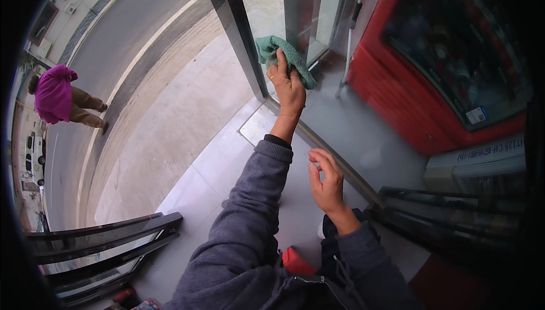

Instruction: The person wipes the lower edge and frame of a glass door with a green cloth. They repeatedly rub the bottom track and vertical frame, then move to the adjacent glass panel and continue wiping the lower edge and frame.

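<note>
My left hand (288,88) is stretched forward and presses a green cloth (283,52) with its fingers against a glass pane (268,16), close beside a dark metal frame post (242,33). The cloth is bunched, and part of it is folded under the fingers. Lower and to the right, my right hand (328,178) hangs in front of my body with its fingers loosely curled and nothing in them. It is near the metal threshold track (340,165) on the floor.
A red display cooler (396,101) stands at the right, with a white cane-like pole (347,63) beside it. Folded dark-framed door panels (106,242) are at lower left, others (447,212) at lower right. A red object (297,262) lies below me. Outside, a person (55,93) stands by the road.
</note>
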A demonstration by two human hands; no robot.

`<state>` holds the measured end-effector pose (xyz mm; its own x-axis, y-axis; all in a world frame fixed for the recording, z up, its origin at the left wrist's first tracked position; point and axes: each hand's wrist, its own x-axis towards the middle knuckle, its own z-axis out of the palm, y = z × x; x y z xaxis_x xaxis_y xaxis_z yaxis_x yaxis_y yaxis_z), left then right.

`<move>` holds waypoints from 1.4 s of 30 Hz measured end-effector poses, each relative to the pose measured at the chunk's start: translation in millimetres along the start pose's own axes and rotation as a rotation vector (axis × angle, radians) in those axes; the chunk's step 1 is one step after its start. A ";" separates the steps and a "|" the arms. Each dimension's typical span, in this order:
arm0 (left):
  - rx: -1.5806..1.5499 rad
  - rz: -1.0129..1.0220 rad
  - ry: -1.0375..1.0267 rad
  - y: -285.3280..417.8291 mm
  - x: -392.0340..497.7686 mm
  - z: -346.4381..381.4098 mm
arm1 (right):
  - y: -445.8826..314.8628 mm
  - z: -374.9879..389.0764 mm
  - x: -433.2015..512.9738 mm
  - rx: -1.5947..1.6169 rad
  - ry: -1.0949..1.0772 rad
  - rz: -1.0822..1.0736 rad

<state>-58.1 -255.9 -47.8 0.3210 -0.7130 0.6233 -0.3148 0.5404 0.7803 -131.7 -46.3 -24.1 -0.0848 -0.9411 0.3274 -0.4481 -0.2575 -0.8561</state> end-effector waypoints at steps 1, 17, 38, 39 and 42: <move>0.017 -0.038 -0.028 6.8 -2.3 1.7 | 0.6 0.2 0.7 0.001 0.016 0.001; 0.042 0.334 -0.086 71.6 -35.8 12.3 | 5.3 -4.9 2.5 -0.039 0.066 0.004; 0.094 0.214 -0.086 74.7 -35.6 16.6 | 20.7 -19.6 -4.2 -0.014 0.159 0.013; 0.101 0.193 -0.109 76.3 -47.4 16.0 | 22.2 -20.9 -5.0 -0.084 0.130 0.031; 0.066 0.330 -0.183 81.8 -82.5 14.5 | 26.4 -24.3 -6.8 -0.232 0.048 0.092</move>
<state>-123.3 -159.4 -36.1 0.0299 -0.5765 0.8166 -0.4332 0.7288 0.5303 -164.6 -41.3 -39.2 -0.1742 -0.9454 0.2756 -0.6281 -0.1089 -0.7705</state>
